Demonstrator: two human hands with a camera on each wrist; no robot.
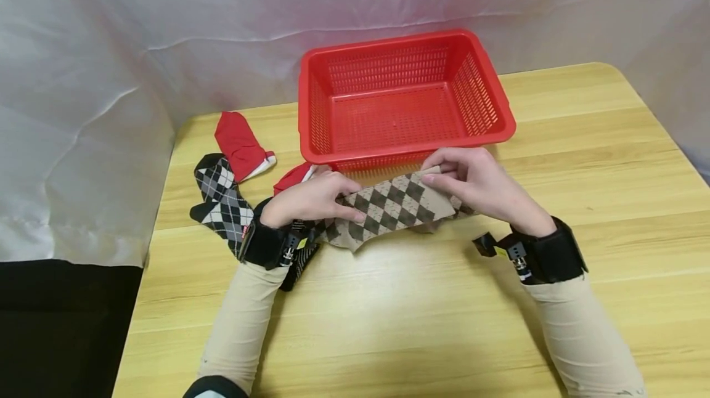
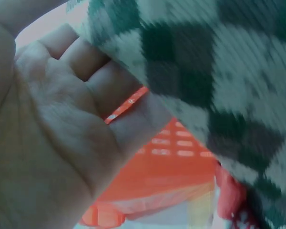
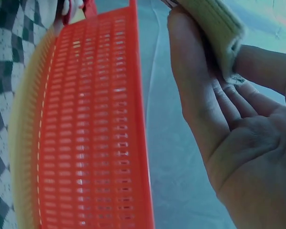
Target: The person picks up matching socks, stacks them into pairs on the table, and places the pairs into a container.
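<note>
A beige sock with brown diamonds [image 1: 394,204] stretches between both hands in front of the basket. My right hand [image 1: 471,179] pinches its cuff end between thumb and fingers; in the right wrist view the ribbed beige cuff [image 3: 217,36] shows in that pinch. On the other side my left hand [image 1: 316,198] grips the sock with the thumb in front, and in the left wrist view the fingers pass behind the patterned knit [image 2: 190,62]. More brown-diamond fabric [image 1: 465,208] shows below the right hand, partly hidden by the sock.
A red plastic basket [image 1: 407,154] stands at the back of the wooden table [image 1: 421,324]. To the left lie a red sock [image 1: 238,139] and black-and-grey argyle socks [image 1: 222,191]. Another red piece [image 1: 289,179] and a black striped one [image 1: 302,262] are partly hidden by the left arm.
</note>
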